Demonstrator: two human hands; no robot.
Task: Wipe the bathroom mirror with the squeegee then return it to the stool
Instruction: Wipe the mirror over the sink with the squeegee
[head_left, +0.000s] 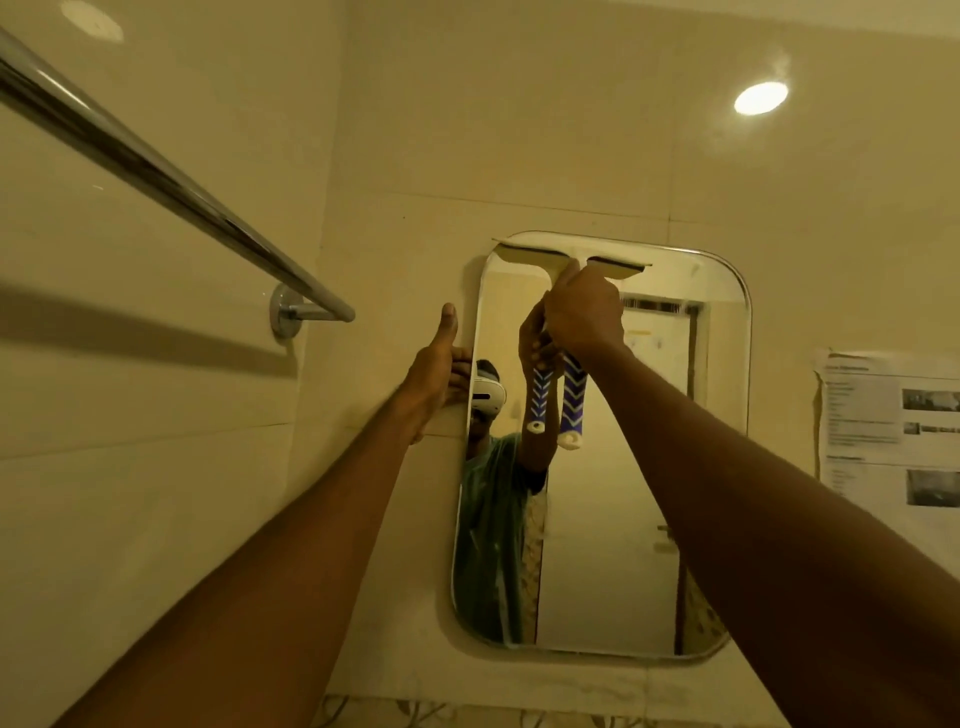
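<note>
I'm seeing the right hand (584, 312) gripping the squeegee (573, 387) high on its handle, fingers wrapped tight round the neck just under the blade. The blade is lying flat along the top edge of the mirror (613, 519), touching the glass and running from the top-left corner to about mid-width. The blue handle with white chevrons is hanging down below the fist.

The left hand (436, 374) is bracing at the mirror's left rim. Its thumb is pointing straight up against the wall, and its fingers are reaching onto the edge, spread and holding nothing.

The mirror is a tall rounded rectangle, mounted flat on the far wall. It's reflecting a person in a white headset and green top, the squeegee, and a pale door behind.

The wall tiles (156, 415) are large, glossy and cream, and they're picking up glare. A chrome towel rail (171, 182) is running along the left wall and ending in a round mount (284, 312) near the corner. A recessed ceiling light (761, 97) is glowing at upper right. Printed sheets (888, 431) are sticking to the wall right of the mirror; the text is too blurred for me to read.
</note>
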